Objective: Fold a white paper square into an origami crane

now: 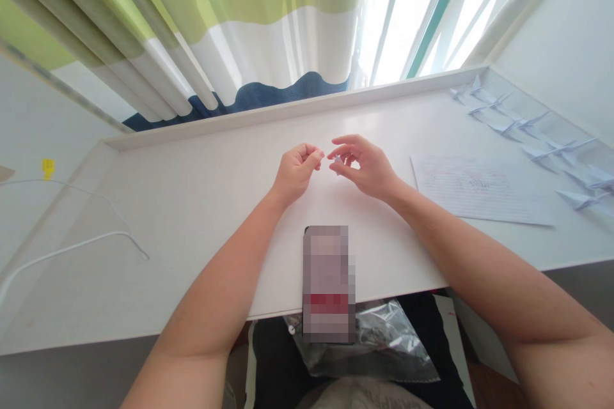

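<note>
My left hand (298, 171) is over the middle of the white desk, its thumb pressed against curled fingers. Whatever is in that pinch, if anything, is too small to make out. Close beside it on the right, my right hand (363, 165) holds a small folded piece of white paper (338, 163) between thumb and fingers. The paper's exact shape is partly hidden by the fingers. A small gap separates the two hands' fingertips.
Several folded paper cranes (551, 152) line the desk's right side, beside a written paper sheet (480, 188). A blurred-out phone (327, 281) lies at the front edge, above a clear plastic bag (384, 345) on my lap. White cables (71, 254) lie left; a raised rim (297, 107) borders the back.
</note>
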The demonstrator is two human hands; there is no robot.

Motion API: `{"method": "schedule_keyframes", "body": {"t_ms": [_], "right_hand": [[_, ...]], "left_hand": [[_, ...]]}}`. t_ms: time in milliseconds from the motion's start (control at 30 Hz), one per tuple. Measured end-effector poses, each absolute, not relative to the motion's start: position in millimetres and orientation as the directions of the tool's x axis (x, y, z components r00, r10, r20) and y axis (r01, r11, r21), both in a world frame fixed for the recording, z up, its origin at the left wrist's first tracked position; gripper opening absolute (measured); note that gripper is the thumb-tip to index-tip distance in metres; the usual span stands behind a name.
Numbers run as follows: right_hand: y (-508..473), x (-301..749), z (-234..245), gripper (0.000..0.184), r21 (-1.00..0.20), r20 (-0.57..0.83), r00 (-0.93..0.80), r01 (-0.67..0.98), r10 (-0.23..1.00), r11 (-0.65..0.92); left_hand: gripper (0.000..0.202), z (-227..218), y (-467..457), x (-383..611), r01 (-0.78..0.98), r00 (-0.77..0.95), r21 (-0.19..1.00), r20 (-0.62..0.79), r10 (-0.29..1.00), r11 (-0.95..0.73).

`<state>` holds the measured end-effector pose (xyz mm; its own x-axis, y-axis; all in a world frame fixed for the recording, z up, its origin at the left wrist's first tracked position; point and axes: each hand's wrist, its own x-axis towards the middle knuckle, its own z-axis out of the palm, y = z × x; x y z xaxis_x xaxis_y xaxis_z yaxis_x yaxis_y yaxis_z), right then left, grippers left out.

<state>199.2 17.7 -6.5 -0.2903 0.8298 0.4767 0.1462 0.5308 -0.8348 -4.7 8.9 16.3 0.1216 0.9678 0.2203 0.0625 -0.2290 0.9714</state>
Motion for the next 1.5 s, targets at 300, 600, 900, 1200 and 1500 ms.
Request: {"method": "schedule_keyframes", "body": {"t_ms": [300, 600, 900, 1200, 1500], "right_hand": [[16.6, 199.7, -5.7, 0.049, -0.825, 0.492, -0.287, 0.149, 0.822, 0.546], [17.6, 199.8, -7.6, 0.049, -0.817, 0.501, -0.317, 0.133, 0.805, 0.561], [19.0, 203.7, -9.0, 0.045, -0.782, 0.520, -0.317, 0.196, 0.793, 0.591], [19.6, 205.8, -7.1, 0.048, -0.782, 0.505, -0.341, 0.208, 0.793, 0.587], [17.2, 205.7, -4.4, 0.054, -0.821, 0.465, -0.360, 0.168, 0.809, 0.546]], "left_hand": [[0.019, 13.3, 7.5, -5.2, 0.136, 0.158, 0.972, 0.168, 0.973, -0.189], [0.024, 13.0, 6.4, -5.4, 0.152, 0.220, 0.968, 0.166, 0.961, -0.202], [0.017, 15.9, 8.4, -10.1, 0.182, 0.246, 0.974, 0.086, 0.966, -0.133], [0.011, 14.9, 3.3, -9.7, 0.248, 0.271, 0.868, 0.363, 0.891, -0.430], [0.005, 7.1, 9.3, -17.4, 0.277, 0.299, 0.780, 0.485, 0.822, -0.561]]}}
